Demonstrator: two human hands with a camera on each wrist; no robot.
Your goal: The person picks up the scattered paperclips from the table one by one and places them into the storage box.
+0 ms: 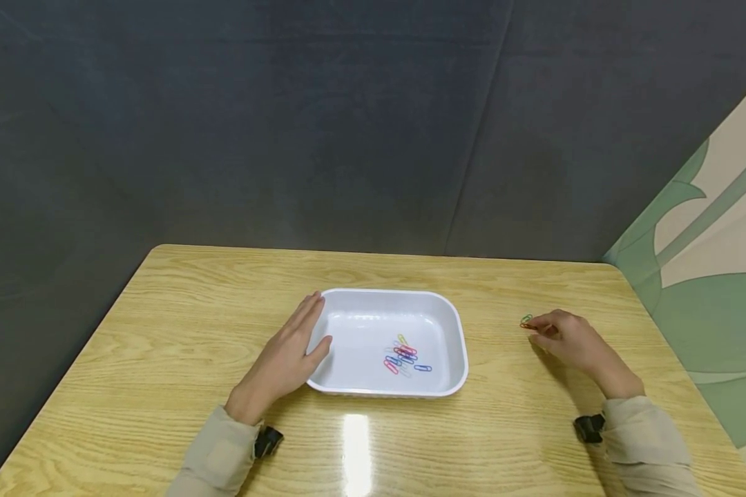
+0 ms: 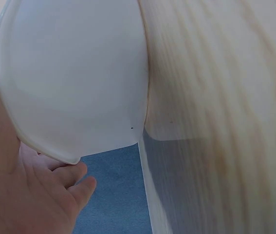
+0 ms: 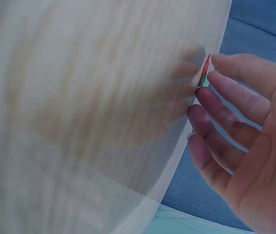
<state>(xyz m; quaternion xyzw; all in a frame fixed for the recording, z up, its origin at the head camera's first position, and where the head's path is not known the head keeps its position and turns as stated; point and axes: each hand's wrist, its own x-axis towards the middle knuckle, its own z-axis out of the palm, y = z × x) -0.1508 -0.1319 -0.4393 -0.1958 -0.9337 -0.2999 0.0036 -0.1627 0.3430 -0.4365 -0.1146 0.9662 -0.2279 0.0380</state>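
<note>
Head view, looking down at a pale wooden table (image 1: 161, 359) set against a dark grey padded wall (image 1: 286, 124). Near the middle, a shallow white plastic tray (image 1: 454, 331) with rounded corners. Inside it, toward the near right, a small heap of coloured paper clips (image 1: 404, 357): pink, blue, yellow and red. Left hand (image 1: 286, 355) lying flat against the tray's left rim, fingers straight and together, thumb resting on the near left edge, gripping nothing. Right hand (image 1: 568, 342) well to the right of the tray, low over the table, fingers curled, fingertips pinching two paper clips (image 1: 526, 322), one green and one red-orange, just above the wood. Beige sleeves on both arms, a small black camera strapped at each wrist. At the far right, a wall panel (image 1: 709, 276) with a green leaf pattern.

Left wrist view, very close and tilted. White underside and rounded rim of the tray (image 2: 74, 83) filling the upper left, wood grain of the table (image 2: 225, 122) on the right. Palm and fingers of the left hand (image 2: 26, 195) pressed along the tray's edge, extended rather than curled.

Right wrist view, blurred wood of the table (image 3: 79, 122) across the left. Right hand (image 3: 245, 141) at the right, thumb and forefinger tips closed on the red and green clips (image 3: 204, 73), other fingers loosely bent beneath.
</note>
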